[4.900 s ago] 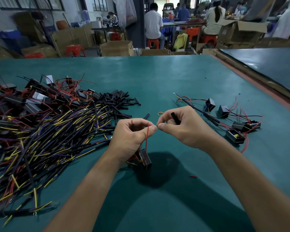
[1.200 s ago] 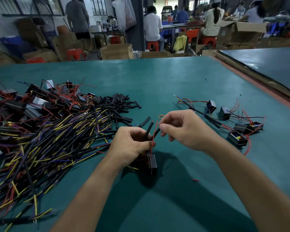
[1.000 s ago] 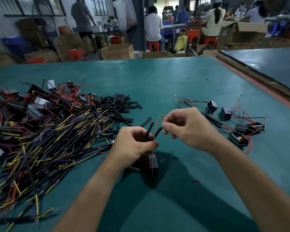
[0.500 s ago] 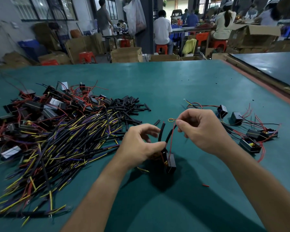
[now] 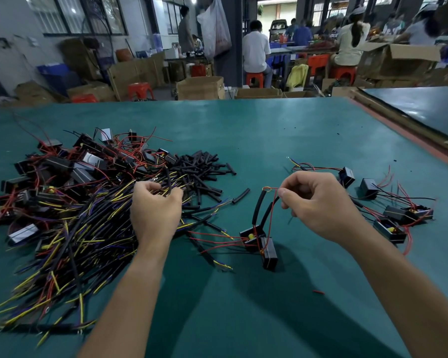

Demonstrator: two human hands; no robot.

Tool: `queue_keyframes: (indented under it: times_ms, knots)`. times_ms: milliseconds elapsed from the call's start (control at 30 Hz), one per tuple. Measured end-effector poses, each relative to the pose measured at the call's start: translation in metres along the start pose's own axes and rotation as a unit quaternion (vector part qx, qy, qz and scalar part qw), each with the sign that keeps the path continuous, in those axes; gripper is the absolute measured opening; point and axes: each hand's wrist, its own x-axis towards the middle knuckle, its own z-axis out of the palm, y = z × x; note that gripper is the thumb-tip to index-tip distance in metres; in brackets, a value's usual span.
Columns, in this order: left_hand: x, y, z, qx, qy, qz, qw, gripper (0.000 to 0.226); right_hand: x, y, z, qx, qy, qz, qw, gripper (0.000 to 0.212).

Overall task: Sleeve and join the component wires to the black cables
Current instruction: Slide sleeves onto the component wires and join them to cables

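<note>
A small black component point(image 5: 268, 251) hangs just above the green table point(image 5: 269, 130), its red wires running up through two black sleeves point(image 5: 259, 208). My right hand point(image 5: 318, 202) pinches the upper ends of those wires between thumb and forefinger. My left hand point(image 5: 154, 210) reaches into the pile of black cables point(image 5: 70, 228) with yellow and purple ends, its fingers curled round one black cable point(image 5: 168, 180).
Loose black sleeves point(image 5: 202, 169) lie behind the cable pile, and a heap of black components with red wires point(image 5: 62, 164) sits at the far left. Several joined components point(image 5: 393, 218) lie to the right. A red wire scrap point(image 5: 318, 292) lies near my right forearm.
My left hand has let go of the component and moved left into the cable pile, taking hold of a cable. My right hand now holds the sleeved component alone.
</note>
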Motion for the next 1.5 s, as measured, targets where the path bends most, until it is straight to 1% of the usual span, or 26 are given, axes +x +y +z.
queue_keyframes:
  times_ms: [67,133,200,233,267,300,333,367,400,433,467,533,567,633,667,700,767,833,933,967,1067,1133,1267,1500]
  knots:
    - [0.003,-0.004,-0.004,0.125,-0.043,0.014,0.991,0.023,0.000,0.000,0.000,0.003,-0.001,0.001,1.000,0.023]
    - [0.001,-0.005,-0.004,0.223,-0.083,0.032,0.971,0.015,0.000,-0.001,0.000,0.005,-0.003,0.004,1.000,0.023]
    - [0.000,-0.006,-0.003,0.275,-0.093,0.037,0.956,0.013,0.000,-0.002,0.000,0.005,-0.006,0.006,1.000,0.023]
    - [0.000,-0.007,-0.003,0.284,-0.095,0.034,0.953,0.015,0.000,-0.002,0.000,0.005,-0.008,0.007,1.000,0.023]
    - [0.001,-0.006,-0.004,0.277,-0.096,0.031,0.956,0.018,0.001,-0.002,-0.001,0.005,-0.010,0.008,1.000,0.023]
    - [0.002,-0.006,-0.004,0.246,-0.094,0.026,0.964,0.022,0.001,-0.002,-0.001,0.007,-0.010,0.011,1.000,0.022]
    - [0.002,-0.004,-0.004,0.188,-0.093,0.019,0.978,0.025,0.001,-0.001,-0.001,0.011,-0.008,0.013,1.000,0.022]
    - [0.000,0.000,-0.003,0.106,-0.095,0.009,0.990,0.027,0.002,-0.001,-0.001,0.015,-0.001,0.014,1.000,0.021]
    - [-0.004,0.005,-0.001,0.009,-0.100,0.001,0.995,0.026,0.002,0.000,0.000,0.018,0.013,0.014,1.000,0.020]
    - [-0.008,0.011,0.001,-0.086,-0.110,-0.005,0.990,0.023,0.003,0.000,0.000,0.017,0.034,0.014,0.999,0.018]
    - [-0.014,0.018,0.003,-0.165,-0.126,-0.005,0.978,0.021,0.003,0.000,0.000,0.011,0.061,0.014,0.998,0.018]
    - [-0.027,0.028,0.007,-0.263,-0.172,0.008,0.949,0.020,0.003,-0.004,-0.002,0.012,0.098,0.011,0.995,0.024]
    - [-0.034,0.031,0.009,-0.285,-0.195,0.019,0.938,0.019,0.003,-0.007,-0.004,0.045,0.095,0.009,0.994,0.029]
    - [-0.044,0.034,0.012,-0.290,-0.233,0.051,0.927,0.016,0.000,-0.016,-0.006,0.142,0.045,0.012,0.989,0.034]
    - [-0.049,0.035,0.013,-0.282,-0.251,0.071,0.923,0.016,-0.001,-0.019,-0.006,0.173,0.012,0.018,0.985,0.035]
    - [-0.054,0.036,0.014,-0.274,-0.270,0.091,0.919,0.016,-0.003,-0.022,-0.006,0.181,-0.017,0.025,0.983,0.037]
    - [-0.061,0.038,0.014,-0.267,-0.314,0.113,0.904,0.017,-0.005,-0.022,-0.002,0.154,-0.047,0.030,0.986,0.039]
    - [-0.065,0.039,0.012,-0.259,-0.361,0.121,0.888,0.019,-0.005,-0.020,0.001,0.136,-0.043,0.025,0.989,0.031]
    - [-0.067,0.040,0.010,-0.231,-0.415,0.124,0.871,0.017,-0.004,-0.017,0.002,0.136,-0.028,0.013,0.990,0.015]
    - [-0.068,0.040,0.009,-0.226,-0.425,0.119,0.868,0.015,-0.003,-0.016,0.002,0.138,-0.027,0.007,0.990,0.015]
    - [-0.069,0.040,0.008,-0.215,-0.457,0.098,0.857,0.008,-0.003,-0.015,0.002,0.137,-0.036,-0.007,0.990,0.022]
    - [-0.069,0.040,0.008,-0.213,-0.477,0.090,0.848,0.006,-0.003,-0.015,0.001,0.125,-0.034,-0.011,0.991,0.021]
    - [-0.066,0.039,0.005,-0.227,-0.489,0.088,0.838,0.009,-0.002,-0.014,0.000,0.150,-0.044,0.011,0.988,0.015]
    - [-0.059,0.038,0.003,-0.227,-0.539,0.044,0.810,0.014,-0.001,-0.013,0.002,0.143,-0.048,0.014,0.988,0.014]
